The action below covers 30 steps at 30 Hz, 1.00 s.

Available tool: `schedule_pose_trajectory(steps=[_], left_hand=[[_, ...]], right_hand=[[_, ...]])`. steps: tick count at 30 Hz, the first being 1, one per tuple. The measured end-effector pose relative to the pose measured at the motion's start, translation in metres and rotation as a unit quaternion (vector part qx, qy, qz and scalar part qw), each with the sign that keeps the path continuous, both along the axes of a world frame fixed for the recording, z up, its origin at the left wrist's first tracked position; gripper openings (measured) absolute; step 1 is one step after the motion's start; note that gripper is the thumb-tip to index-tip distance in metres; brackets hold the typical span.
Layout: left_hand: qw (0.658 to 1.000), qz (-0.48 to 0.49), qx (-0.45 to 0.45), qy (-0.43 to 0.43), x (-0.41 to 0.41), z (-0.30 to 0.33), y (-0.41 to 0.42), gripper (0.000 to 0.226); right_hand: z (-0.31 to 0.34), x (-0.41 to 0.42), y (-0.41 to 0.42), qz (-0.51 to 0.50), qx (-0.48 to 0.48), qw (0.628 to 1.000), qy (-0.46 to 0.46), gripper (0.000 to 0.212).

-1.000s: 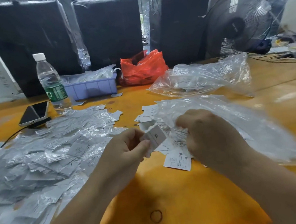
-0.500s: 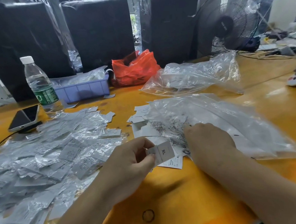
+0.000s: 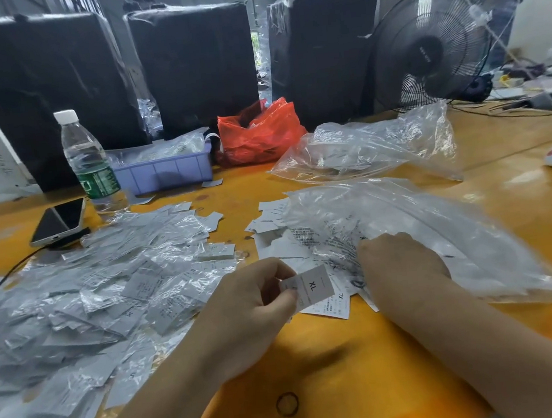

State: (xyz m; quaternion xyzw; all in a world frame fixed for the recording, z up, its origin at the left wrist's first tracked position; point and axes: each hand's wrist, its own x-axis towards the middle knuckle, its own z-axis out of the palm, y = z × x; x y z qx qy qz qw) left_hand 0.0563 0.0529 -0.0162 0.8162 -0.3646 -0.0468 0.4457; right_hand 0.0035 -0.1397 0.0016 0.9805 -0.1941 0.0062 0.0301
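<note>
Left hand (image 3: 254, 312) pinches XL tag (image 3: 313, 285); right hand (image 3: 403, 264) on loose tags (image 3: 280, 247), grip hidden. Should peel off just one tag, print up.

Soft, even daylight fills the scene, brightest between the black bundles (image 3: 193, 68) at the back and at the upper right, so the orange table (image 3: 352, 386) carries only a faint, diffuse shadow beneath the left hand (image 3: 254, 312). Pale glare lies on the crinkled clear bag (image 3: 457, 245) and on the table's right side. The wide lens bends the borders, and the fan (image 3: 428, 49) and far-right clutter look smeared, while the centre is fairly sharp.
</note>
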Motion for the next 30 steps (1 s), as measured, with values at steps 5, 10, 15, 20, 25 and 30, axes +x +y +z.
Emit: schedule_pose_trajectory(steps=[5,10,15,20,25,30], left_hand=[[1.0,-0.001,-0.005,0.009,0.001,0.001,0.0,0.012],[1.0,0.026,-0.009,0.013,0.003,0.0,0.001,0.011],[0.993,0.098,-0.061,0.025,0.008,0.005,0.005,0.016],[0.978,0.181,-0.101,0.032,0.013,0.011,0.016,0.023],[0.964,0.235,-0.128,0.009,0.018,0.017,0.024,0.024],[0.962,0.233,-0.144,0.01,0.021,0.016,0.026,0.018]], right_hand=[[0.002,-0.001,0.004,0.038,-0.076,0.992,-0.094,0.028],[0.0,-0.003,0.0,0.131,-0.033,0.953,-0.272,0.028],[0.004,0.006,0.005,0.217,0.214,0.88,-0.366,0.016],[0.028,0.017,0.019,0.234,0.486,0.771,-0.338,0.003],[0.049,0.05,0.04,0.278,0.616,0.686,-0.268,0.024],[0.037,0.077,0.051,0.313,0.704,0.602,-0.212,0.022]])
